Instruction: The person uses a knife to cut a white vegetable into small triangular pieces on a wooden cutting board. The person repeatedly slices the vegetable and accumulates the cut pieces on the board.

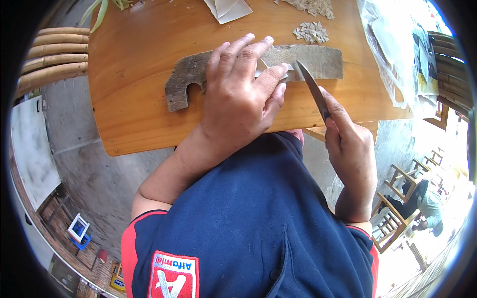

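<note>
A worn wooden board with a notch cut in its left part lies on the wooden table. My left hand rests flat over its middle, thumb and index finger holding down a thin white piece of sheet material. Part of that piece is hidden under the fingers. My right hand grips a knife by its handle, which the fingers mostly cover. The blade slants up and left, its tip over the board just right of the white piece; whether it touches the wood I cannot tell.
Beyond the board lie a small pile of cut triangles, a larger pile of pieces and white sheets. A clear plastic bag covers the table's right side. Bamboo poles stand left. A person is among wooden chairs at right.
</note>
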Available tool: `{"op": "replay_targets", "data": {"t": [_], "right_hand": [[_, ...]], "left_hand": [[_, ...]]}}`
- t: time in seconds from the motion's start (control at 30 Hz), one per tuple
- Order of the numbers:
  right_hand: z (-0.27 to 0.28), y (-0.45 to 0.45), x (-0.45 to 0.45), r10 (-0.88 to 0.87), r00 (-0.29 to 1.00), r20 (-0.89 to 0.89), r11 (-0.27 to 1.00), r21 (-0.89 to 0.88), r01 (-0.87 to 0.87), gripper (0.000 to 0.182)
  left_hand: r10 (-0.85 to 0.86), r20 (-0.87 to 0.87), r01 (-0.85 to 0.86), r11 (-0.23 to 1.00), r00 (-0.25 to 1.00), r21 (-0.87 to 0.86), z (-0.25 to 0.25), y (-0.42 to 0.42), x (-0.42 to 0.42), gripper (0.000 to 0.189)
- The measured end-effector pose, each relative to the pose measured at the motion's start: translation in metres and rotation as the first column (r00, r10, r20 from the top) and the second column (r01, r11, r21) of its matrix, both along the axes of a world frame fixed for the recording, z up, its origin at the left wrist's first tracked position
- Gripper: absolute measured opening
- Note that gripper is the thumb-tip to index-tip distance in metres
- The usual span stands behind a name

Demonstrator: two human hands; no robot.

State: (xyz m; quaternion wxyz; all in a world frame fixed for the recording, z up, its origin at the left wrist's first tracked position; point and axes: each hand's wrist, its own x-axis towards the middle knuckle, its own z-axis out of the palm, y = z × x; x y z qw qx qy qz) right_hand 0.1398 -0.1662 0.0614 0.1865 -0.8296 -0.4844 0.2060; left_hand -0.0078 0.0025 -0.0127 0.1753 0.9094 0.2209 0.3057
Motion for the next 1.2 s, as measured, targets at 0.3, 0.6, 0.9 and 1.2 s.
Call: {"op": "replay_targets", "data": {"t": [0.3,0.6,0.9,1.2], "right_hand": [[0.009,-0.004,-0.011,0.019,0.999,-0.037,1.0,-0.002,-0.019,0.053],[0.004,0.0,-0.005,0.013,1.0,0.005,0.998,0.061,-0.013,0.055],[-0.001,0.015,0.027,0.229,0.957,0.181,0.973,-0.036,-0.226,0.051],[-0.002,0.02,0.038,0.274,0.942,0.193,0.962,-0.07,-0.265,0.062]], "left_hand": [[0.0,0.016,0.0,1.0,1.0,-0.013,-0.002,0.001,-0.002,0.027],[-0.009,0.007,0.009,1.0,1.0,-0.023,-0.001,0.0,-0.001,0.029],[0.002,-0.016,-0.002,1.0,1.0,-0.008,-0.003,-0.003,-0.001,0.03],[0.013,-0.008,-0.013,1.0,1.0,-0.012,-0.003,-0.003,0.001,0.024]]}}
